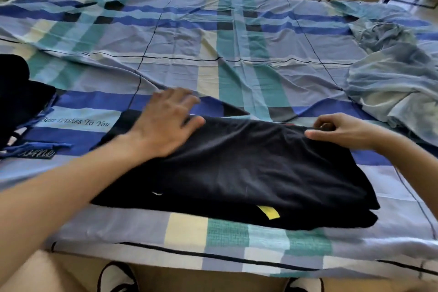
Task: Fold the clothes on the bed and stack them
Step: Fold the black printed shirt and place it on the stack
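Dark navy garment [248, 168]: lies folded flat on the bed, on the near half, close to the edge where I stand. Several layers show at its near right corner.

Left grip [166, 121]: wide, fingers spread and straight, palm down on the garment's far left part. Fingertips reach past the fabric edge onto the sheet.

Right grip [336, 130]: narrow, thumb and forefinger pinching the garment's far right edge; the other fingers are curled.

Yellow tag [269, 212]: pokes out between the layers at the near edge. No writing readable on it. A small white mark [157, 193] sits on the top layer near the left; too small to read.

Bed sheet [213, 54]: checked in blue, teal, cream and lilac with thin dark lines, wrinkled across the middle. Printed line just left of the garment reads "Best Wishes To You" [75, 122].

Dark pile [21, 97]: at the left edge, apart from the garment. Blue cords [35, 147] trail from it, and a dark patch [39, 153] beside them carries pale lettering, too blurred to read.

Light blue garment [398, 83]: crumpled at the right side of the bed, well apart from the navy one.

Shoes [118, 277]: black and white, on the floor below the bed edge.
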A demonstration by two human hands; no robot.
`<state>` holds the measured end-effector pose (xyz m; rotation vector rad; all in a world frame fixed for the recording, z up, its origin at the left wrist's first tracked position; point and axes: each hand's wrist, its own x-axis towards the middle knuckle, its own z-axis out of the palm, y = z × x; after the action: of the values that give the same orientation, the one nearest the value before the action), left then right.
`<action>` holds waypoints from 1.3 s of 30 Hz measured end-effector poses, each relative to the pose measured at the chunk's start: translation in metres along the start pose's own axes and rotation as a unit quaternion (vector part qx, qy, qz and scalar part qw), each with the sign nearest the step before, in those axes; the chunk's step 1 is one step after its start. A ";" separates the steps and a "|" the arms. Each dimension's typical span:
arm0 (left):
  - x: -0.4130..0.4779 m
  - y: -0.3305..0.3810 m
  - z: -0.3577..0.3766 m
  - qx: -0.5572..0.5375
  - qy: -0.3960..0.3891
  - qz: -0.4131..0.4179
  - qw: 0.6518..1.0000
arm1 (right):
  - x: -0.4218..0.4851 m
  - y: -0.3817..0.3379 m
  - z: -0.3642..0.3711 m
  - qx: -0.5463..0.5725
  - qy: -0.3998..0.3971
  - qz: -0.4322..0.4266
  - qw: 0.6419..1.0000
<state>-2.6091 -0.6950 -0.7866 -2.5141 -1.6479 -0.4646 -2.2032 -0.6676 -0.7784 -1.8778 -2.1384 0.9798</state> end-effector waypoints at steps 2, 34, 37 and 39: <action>-0.005 0.043 0.004 -0.052 -0.005 0.073 0.996 | -0.006 0.003 -0.011 0.009 -0.064 0.015 0.998; -0.019 0.027 -0.073 -0.630 -0.179 -0.294 0.697 | -0.023 -0.167 0.051 0.519 -0.285 -0.136 0.794; -0.029 0.004 -0.081 -0.579 -0.137 -0.332 0.732 | -0.022 -0.161 0.054 0.454 -0.246 -0.140 0.845; -0.033 -0.015 -0.088 -0.573 -0.105 -0.352 0.733 | -0.024 -0.154 0.056 0.392 -0.199 -0.144 0.887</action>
<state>-2.6522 -0.7398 -0.7145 -2.3583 -3.1041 -1.8101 -2.3554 -0.7131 -0.7307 -1.0019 -1.6814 1.8925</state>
